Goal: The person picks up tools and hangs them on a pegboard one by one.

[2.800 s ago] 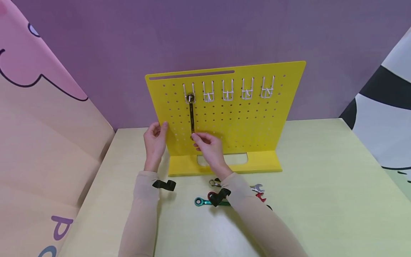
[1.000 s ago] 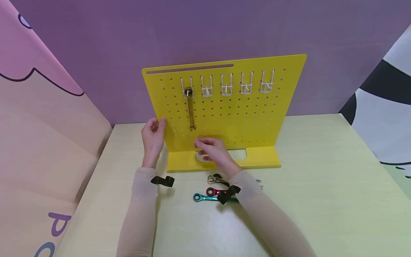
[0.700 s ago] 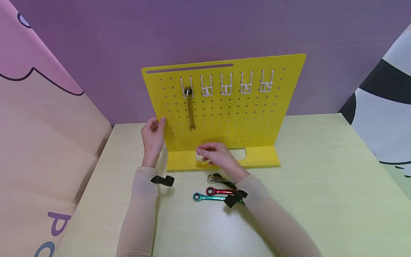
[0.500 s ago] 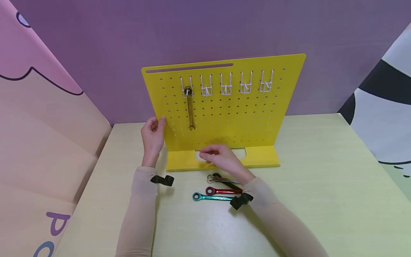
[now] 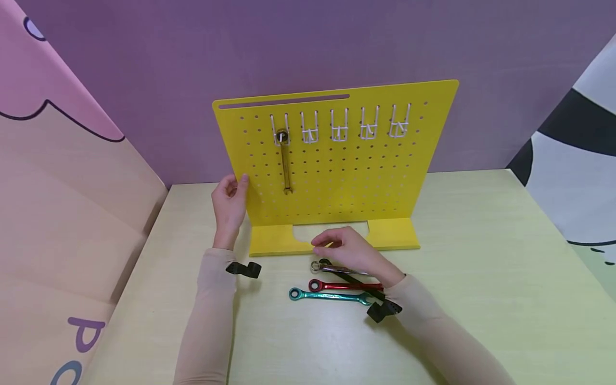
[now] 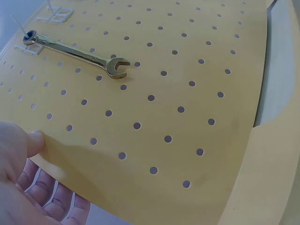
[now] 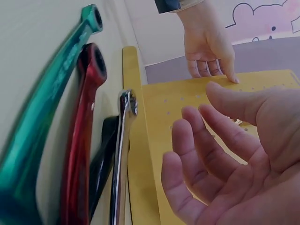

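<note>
My left hand [image 5: 229, 206] pinches the left edge of the yellow pegboard [image 5: 366, 187], thumb on its front and fingers behind, as the left wrist view shows. From the leftmost white hook hangs a shiny combination wrench [image 5: 286, 166] by its ring end, open jaw down. My right hand [image 5: 348, 248] holds nothing; its fingers are loosely bent, over the near edge of the board's base. Below it on the table lie a silver wrench [image 5: 332, 268], a red wrench [image 5: 332, 286] and a green wrench [image 5: 322, 295]. A black wrench [image 5: 358, 283] slants among them, partly hidden by the silver one.
Several white wire hooks [image 5: 339, 133] with nothing on them run along the board's upper part, right of the hung wrench. The board's base [image 5: 274, 246] has a cut-out in its middle. A purple wall [image 5: 308, 48] stands behind the pale table [image 5: 481, 256].
My right hand has let go of the hanging wrench and moved down and right toward the wrenches on the table. My left hand keeps its hold on the pegboard's edge.
</note>
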